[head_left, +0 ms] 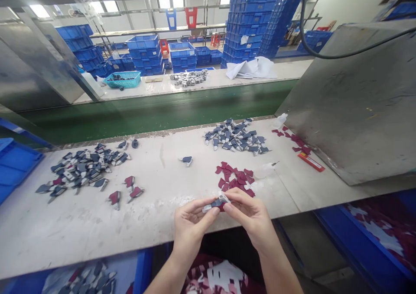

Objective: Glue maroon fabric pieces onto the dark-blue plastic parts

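Note:
Between my two hands is a small grey-and-navy plastic part (pixel 216 203) with a dark red piece at its lower side. My left hand (pixel 194 223) pinches its left end between thumb and fingers. Thumb and fingertips of my right hand (pixel 248 214) close on its right end, hiding some of it. Just beyond my hands lies a heap of dark red flat pieces (pixel 238 178). Farther off is a pile of navy-and-grey parts (pixel 232 136), and one such part (pixel 186 160) lies alone. To the left sit several red-and-grey parts (pixel 114 198) beside another navy-and-grey pile (pixel 87 166).
A clear dropper bottle (pixel 264 170) lies right of the red heap. Near the metal panel (pixel 364 103) is a red-orange packet (pixel 311 162). Blue bins (pixel 16 166) flank the table. A green belt (pixel 182 102) runs behind it, with a turquoise basket (pixel 131 80) beyond.

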Tool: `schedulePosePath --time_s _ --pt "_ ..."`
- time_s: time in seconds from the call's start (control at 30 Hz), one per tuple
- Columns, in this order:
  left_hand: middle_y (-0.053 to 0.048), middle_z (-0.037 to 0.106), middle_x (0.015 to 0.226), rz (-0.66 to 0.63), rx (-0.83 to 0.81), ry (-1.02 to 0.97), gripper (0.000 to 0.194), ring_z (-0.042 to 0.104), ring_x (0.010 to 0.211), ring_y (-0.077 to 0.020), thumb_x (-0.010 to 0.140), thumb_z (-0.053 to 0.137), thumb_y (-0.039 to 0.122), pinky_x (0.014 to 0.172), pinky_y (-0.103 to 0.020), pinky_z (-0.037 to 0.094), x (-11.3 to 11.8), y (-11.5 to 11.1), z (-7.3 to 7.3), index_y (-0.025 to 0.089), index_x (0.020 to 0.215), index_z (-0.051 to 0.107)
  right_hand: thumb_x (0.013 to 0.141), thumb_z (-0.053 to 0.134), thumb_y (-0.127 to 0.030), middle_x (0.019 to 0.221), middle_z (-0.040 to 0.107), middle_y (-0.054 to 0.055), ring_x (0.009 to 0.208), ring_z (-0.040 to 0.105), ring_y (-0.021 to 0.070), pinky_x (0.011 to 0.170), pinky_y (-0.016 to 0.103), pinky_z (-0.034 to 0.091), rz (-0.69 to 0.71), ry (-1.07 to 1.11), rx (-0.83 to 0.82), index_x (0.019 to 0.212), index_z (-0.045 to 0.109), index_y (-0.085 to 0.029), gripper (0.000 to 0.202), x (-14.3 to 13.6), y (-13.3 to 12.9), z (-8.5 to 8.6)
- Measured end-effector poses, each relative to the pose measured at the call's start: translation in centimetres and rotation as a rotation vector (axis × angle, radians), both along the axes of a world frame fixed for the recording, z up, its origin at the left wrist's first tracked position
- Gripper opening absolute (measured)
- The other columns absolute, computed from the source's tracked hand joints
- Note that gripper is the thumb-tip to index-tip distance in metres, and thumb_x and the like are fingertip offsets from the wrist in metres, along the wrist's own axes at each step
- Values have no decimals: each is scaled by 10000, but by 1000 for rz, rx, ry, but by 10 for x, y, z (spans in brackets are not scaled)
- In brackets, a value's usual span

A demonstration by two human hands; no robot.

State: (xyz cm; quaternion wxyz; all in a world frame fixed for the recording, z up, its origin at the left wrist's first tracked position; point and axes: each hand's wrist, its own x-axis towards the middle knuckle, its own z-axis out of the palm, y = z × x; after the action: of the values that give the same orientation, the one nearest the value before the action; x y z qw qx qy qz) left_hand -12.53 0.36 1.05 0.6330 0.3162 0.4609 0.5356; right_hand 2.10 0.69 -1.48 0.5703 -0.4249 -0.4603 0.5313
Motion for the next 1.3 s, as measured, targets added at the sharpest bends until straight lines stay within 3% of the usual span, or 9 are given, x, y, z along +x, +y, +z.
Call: schedulePosePath --time_s 0.2,0.37,0.6,0.73,0.87,0.97,1.13,1.3 --pt "-85 816 845 10 -27 -25 320 787 812 -264 578 939 335 786 -317 654 1 -2 2 165 822 821 786 806 -336 828 674 46 746 641 159 646 260 569 -94 -3 82 891 808 -256 132 -8 -3 4" --pt "-75 816 833 23 -26 -26 284 787 790 -242 596 929 309 762 -282 649 0 -1 2 168 815 818 841 750 -293 903 672 56 812 653 168 706 277 590 -140 -98 115 978 796 -254 150 -12 -8 0" --pt "-101 815 883 -11 50 13 279 787 817 -279 646 900 317 767 -336 663 -2 -5 -12 161 862 820 857 708 -240 902 668 43 803 664 161 683 248 585 -233 -112 144 937 786 -259 113 -20 -11 3" --pt "-87 816 871 13 85 6 225 788 834 -269 659 897 293 780 -312 659 -2 -7 -17 175 835 821 860 701 -247 865 664 33 782 666 155 679 232 581 -227 -52 119 883 773 -243 76 -26 -11 4" --pt "-82 817 889 58 101 30 235 787 850 -260 686 883 307 802 -303 653 -2 -6 -20 180 874 820 874 701 -300 960 689 60 879 687 181 761 271 603 -187 -89 110 992 779 -240 154 -26 -10 0" --pt "-78 816 927 109 147 105 235 786 861 -260 720 859 316 813 -311 654 -1 -6 -22 190 915 817 892 687 -340 1040 706 80 955 697 197 825 295 608 -163 -155 105 1067 769 -242 217 -25 -9 -3" --pt "-52 809 987 236 372 405 173 783 893 -273 755 827 230 831 -334 655 0 -12 -26 253 926 825 873 704 -403 991 748 86 912 727 218 829 324 621 -162 -96 54 989 782 -222 228 -27 -4 -4" --pt "-42 803 986 170 465 523 245 786 869 -279 734 834 176 852 -352 647 -10 -6 -28 295 947 822 799 761 -496 874 774 76 828 740 229 798 365 627 -133 17 -44 944 798 -224 309 -28 5 -11"
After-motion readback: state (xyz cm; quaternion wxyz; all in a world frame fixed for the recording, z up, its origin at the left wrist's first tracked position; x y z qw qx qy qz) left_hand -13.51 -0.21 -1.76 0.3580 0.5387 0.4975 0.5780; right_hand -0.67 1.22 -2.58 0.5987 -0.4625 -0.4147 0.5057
